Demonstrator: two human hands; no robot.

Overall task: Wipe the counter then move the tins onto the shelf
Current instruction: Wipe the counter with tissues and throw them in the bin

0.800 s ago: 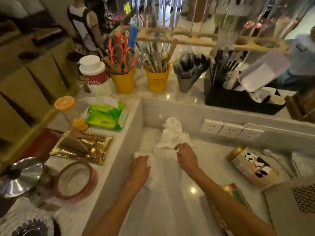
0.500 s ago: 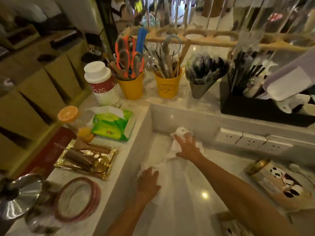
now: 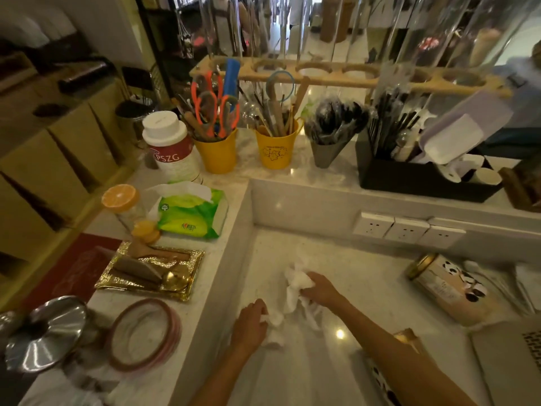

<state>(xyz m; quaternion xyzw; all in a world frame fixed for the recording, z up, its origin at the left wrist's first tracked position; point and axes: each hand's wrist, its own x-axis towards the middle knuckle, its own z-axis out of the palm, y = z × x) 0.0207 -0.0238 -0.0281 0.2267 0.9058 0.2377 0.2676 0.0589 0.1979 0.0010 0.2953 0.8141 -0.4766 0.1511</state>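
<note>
Both hands [image 3: 248, 326] [image 3: 320, 290], fingers clamped on white cloth [image 3: 295, 284]. Wipe bench [image 3: 351, 276] flat, overlapping passes, clear of panda tin [image 3: 448, 285] at right.

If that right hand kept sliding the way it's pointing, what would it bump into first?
Probably the low counter's left side wall. The right hand, bunching the white cloth, points left and slightly away; bare counter lies between.

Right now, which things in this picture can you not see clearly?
- Second tin, head view: mostly hidden under the right forearm and cut by the bottom edge.
- Panda tin: label text blurred.
- White cloth: partly hidden inside right hand and left hand.
</note>
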